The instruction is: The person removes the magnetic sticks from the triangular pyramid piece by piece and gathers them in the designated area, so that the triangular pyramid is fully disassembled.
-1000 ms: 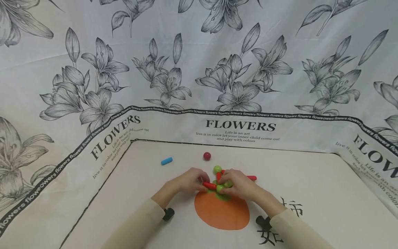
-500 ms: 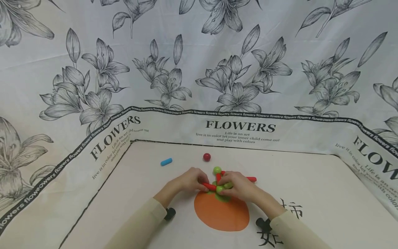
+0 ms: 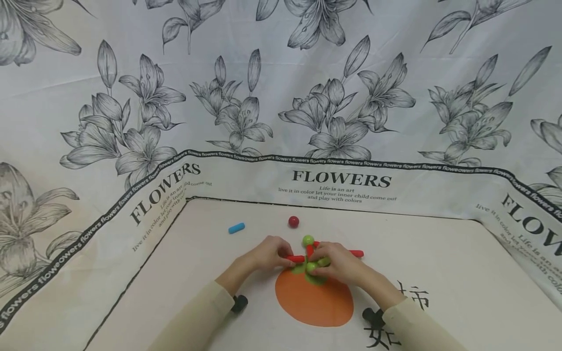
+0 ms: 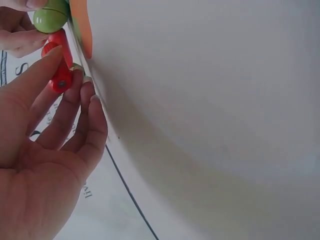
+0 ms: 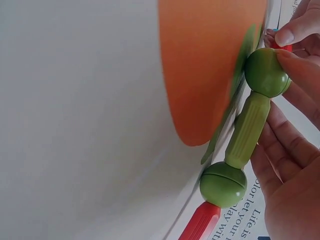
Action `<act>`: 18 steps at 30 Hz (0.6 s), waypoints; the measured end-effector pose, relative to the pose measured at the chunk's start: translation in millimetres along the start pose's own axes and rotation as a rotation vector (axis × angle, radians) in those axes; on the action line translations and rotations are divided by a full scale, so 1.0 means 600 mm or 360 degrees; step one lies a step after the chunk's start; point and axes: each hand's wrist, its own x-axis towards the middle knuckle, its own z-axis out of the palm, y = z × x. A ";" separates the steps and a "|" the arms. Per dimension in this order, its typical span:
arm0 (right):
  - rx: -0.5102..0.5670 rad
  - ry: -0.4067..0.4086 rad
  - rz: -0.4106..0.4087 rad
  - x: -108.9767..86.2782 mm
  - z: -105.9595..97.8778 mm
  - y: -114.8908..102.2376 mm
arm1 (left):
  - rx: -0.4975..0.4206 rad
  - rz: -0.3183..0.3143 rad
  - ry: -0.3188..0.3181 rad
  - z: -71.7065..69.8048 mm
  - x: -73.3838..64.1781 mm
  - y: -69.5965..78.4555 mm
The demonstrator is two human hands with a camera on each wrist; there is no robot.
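My left hand [image 3: 270, 254] pinches a red rod [image 3: 297, 259] between thumb and fingers. In the left wrist view this rod [image 4: 61, 81] shows a small metallic disc in its end. My right hand [image 3: 340, 263] pinches a glossy green ball [image 5: 267, 72], close beside the red rod's inner end. From that ball runs a green rod [image 5: 248, 131] to a second green ball [image 5: 223, 185], which carries another red rod [image 5: 201, 222]. Behind the hands, a further green ball [image 3: 308, 241] tops a short red rod [image 3: 310, 250]. My right hand hides part of this joined structure.
A dark red ball [image 3: 293, 222] and a blue rod [image 3: 236, 228] lie loose farther back on the white cloth. An orange fruit print [image 3: 313, 302] lies under the hands. A flower-printed curtain [image 3: 338, 97] rises behind and at both sides.
The red rod in my left hand has swung from slanting down toward the green ball to nearly level, its inner end now slightly higher. My right hand keeps its grip, almost still.
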 end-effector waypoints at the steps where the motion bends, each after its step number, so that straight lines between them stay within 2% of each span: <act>1: 0.0001 -0.0001 0.0000 0.000 0.000 0.000 | 0.0003 -0.0003 0.0008 0.000 -0.002 -0.001; 10: 0.0018 -0.0002 0.0030 0.002 0.000 0.001 | 0.0020 -0.0033 0.0115 -0.023 -0.031 -0.010; 18: 0.0007 0.0003 0.0025 0.000 -0.002 0.001 | 0.0027 -0.0029 0.0266 -0.065 -0.075 -0.044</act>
